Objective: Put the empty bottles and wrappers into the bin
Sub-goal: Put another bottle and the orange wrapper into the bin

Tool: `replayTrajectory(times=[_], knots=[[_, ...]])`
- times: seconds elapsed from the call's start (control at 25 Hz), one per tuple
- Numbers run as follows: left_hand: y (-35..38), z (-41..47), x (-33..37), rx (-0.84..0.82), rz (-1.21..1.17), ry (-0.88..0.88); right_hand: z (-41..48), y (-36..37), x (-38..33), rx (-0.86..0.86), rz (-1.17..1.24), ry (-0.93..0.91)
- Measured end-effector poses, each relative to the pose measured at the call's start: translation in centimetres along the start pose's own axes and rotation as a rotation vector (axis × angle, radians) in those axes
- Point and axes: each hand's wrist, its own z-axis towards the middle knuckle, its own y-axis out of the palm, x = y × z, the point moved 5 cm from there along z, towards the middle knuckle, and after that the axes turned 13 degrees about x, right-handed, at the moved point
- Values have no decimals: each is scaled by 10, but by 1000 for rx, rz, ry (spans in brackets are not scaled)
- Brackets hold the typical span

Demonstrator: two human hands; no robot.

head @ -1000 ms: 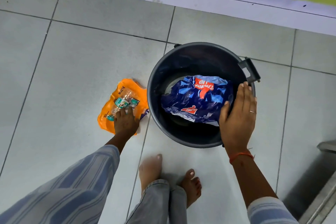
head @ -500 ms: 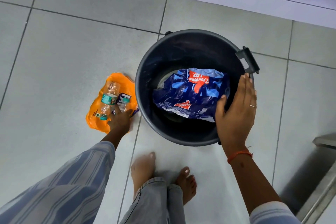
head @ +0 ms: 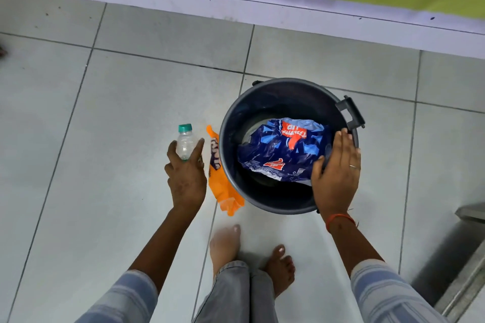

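A dark round bin (head: pixel 231 123) stands on the tiled floor with a crumpled blue wrapper (head: pixel 280 149) lying inside it. My right hand (head: pixel 337 173) rests on the bin's near right rim, fingers flat over the edge. My left hand (head: pixel 186 173) is raised left of the bin, gripping a small clear empty bottle (head: pixel 185 143) with a green cap, held upright. An orange wrapper (head: pixel 221 181) with a purple label hangs from the same hand, between the hand and the bin's outer wall.
A black handle (head: pixel 350 113) sticks out from the bin's far right rim. My bare feet (head: pixel 225 246) stand just in front of the bin. A wall base (head: pixel 236 5) runs along the far side. A metal edge (head: pixel 469 270) sits at the lower right.
My left hand has lifted the bottle and the orange wrapper off the floor. The right hand stays on the bin's rim. The camera has pulled back.
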Motion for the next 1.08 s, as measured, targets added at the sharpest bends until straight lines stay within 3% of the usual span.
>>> replayTrajectory(times=[0.16,0.2,0.24,0.32,0.44,0.48,0.6,0.68,0.76,0.96,1.04,1.08], knots=[[-22,-13,50,239,-294,196,1,-1,-3,-17,-39,-16],[-24,-18,74,218,-342,292,1,-1,-3,-18,-42,-19],[-15,-30,93,173,-279,412,0,-1,-2,-19,-41,-23],[22,-58,113,-11,69,600,1,-1,-2,-23,-28,-26],[67,-65,109,-297,263,460,1,-1,-2,-38,-21,-12],[69,-64,109,-314,238,439,1,-1,-2,-41,-24,-11],[32,-63,108,52,-20,509,1,0,-1,-39,-30,-22],[6,-54,71,281,-252,346,1,1,-1,-35,-25,-24],[16,-52,8,289,-273,53,1,1,-1,-31,-20,-16],[134,-66,-120,-162,6,-570,0,5,2,18,-1,-21],[179,-92,-146,-331,-54,-877,0,6,4,52,11,-21],[197,-112,-141,-476,-69,-915,-1,5,5,69,18,-18]])
